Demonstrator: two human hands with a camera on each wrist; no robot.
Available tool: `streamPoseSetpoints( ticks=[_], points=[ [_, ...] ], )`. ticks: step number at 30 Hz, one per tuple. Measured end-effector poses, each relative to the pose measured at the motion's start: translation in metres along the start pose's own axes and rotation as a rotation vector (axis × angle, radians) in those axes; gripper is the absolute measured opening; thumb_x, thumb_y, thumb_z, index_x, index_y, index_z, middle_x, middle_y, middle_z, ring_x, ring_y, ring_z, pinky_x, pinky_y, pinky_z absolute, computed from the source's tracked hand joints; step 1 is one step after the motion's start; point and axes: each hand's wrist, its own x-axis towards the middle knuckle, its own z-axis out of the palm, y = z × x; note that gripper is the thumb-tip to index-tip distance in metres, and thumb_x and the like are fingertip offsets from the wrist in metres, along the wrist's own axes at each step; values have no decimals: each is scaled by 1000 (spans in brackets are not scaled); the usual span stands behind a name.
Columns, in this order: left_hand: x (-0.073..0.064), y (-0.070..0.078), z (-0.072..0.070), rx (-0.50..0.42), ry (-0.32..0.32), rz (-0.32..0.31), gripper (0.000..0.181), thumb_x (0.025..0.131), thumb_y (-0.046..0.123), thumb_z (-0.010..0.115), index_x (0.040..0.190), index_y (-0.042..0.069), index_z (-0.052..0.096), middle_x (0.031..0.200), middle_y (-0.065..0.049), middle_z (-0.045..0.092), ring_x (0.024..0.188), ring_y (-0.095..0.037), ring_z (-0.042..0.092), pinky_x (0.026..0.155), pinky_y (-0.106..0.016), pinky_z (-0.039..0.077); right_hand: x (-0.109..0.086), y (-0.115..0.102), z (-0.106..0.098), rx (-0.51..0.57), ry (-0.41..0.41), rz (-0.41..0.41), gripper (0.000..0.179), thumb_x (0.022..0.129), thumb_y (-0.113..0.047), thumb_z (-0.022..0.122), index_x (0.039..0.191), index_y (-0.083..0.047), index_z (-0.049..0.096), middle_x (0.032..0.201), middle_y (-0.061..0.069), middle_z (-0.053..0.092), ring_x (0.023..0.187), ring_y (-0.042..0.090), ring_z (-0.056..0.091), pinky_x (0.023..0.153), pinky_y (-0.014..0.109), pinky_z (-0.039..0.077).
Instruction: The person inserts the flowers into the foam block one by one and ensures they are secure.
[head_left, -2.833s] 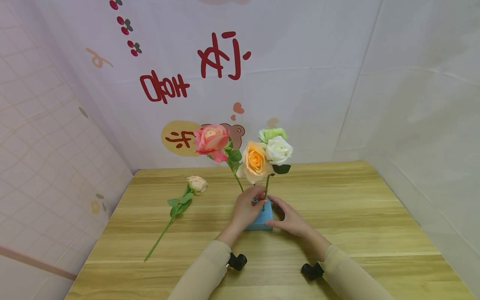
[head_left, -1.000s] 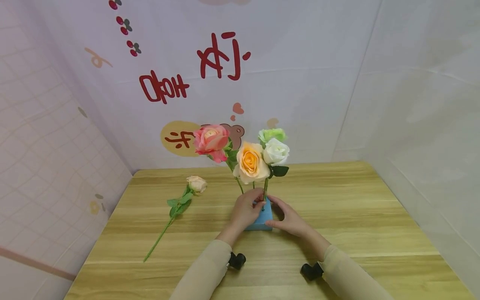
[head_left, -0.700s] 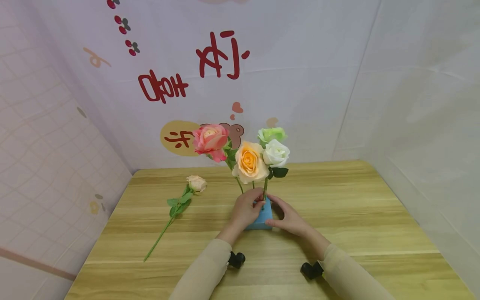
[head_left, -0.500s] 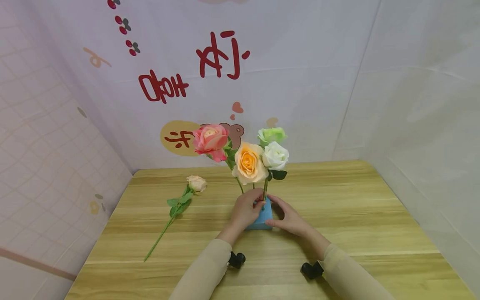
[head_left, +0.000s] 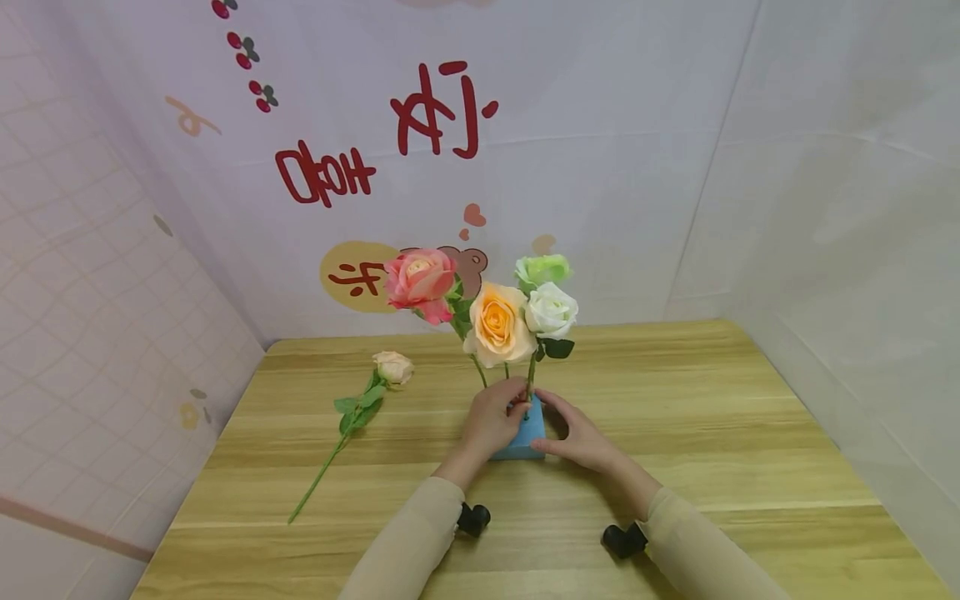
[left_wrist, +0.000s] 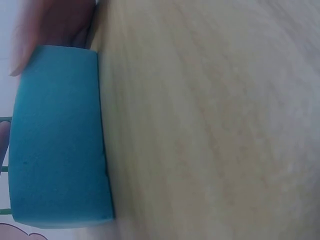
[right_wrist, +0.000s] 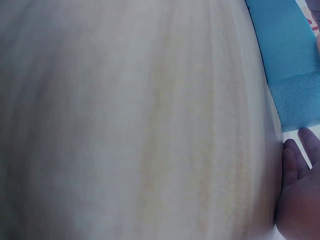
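Note:
My left hand (head_left: 491,423) pinches the green stem of the white rose (head_left: 552,311) low down, just above the blue foam block (head_left: 519,452). The stem's foot stands in the block's top. My right hand (head_left: 579,437) holds the block's right side, thumb at the front corner and fingers toward the back. An orange rose (head_left: 498,325), a pink rose (head_left: 422,282) and a green flower (head_left: 543,268) rise above the block too; my left hand hides the lower parts of some stems. The block (left_wrist: 60,140) fills the left side of the left wrist view.
A pale cream rose (head_left: 393,367) with a leafy stem lies on the wooden table (head_left: 675,467) to the left. White printed cloth (head_left: 615,167) hangs behind the table and along both sides. Black devices (head_left: 624,542) sit at my wrists.
The orange rose's head has shifted left and the white rose's head slightly left and down since the oldest frame. Both hands keep their places at the block.

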Motion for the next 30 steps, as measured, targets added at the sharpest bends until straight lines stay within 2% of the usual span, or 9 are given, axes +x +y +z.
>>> streamPoseSetpoints(
  ticks=[12,24,30],
  points=[
    [0,1,-1,13,-13,-2,22,88,6,74,84,14,55,75,5,53,67,-10,49,60,-24,43,-1,-2,-2,-21,-29,6,83,87,-22,78,153,-3,31,155,20,33,141,41,30,112,60,24],
    [0,0,-1,29,-12,6,20,87,6,75,85,14,56,74,6,53,65,-10,48,58,-24,41,0,1,-1,1,-23,8,82,87,-18,78,153,-5,32,154,20,34,140,41,32,112,61,23],
    [0,-1,0,33,-22,-2,21,87,7,75,86,16,56,74,6,51,65,-10,47,58,-23,40,-1,2,-1,-5,-19,25,83,86,-20,79,154,-8,33,156,16,34,142,36,30,114,57,22]
  ],
)
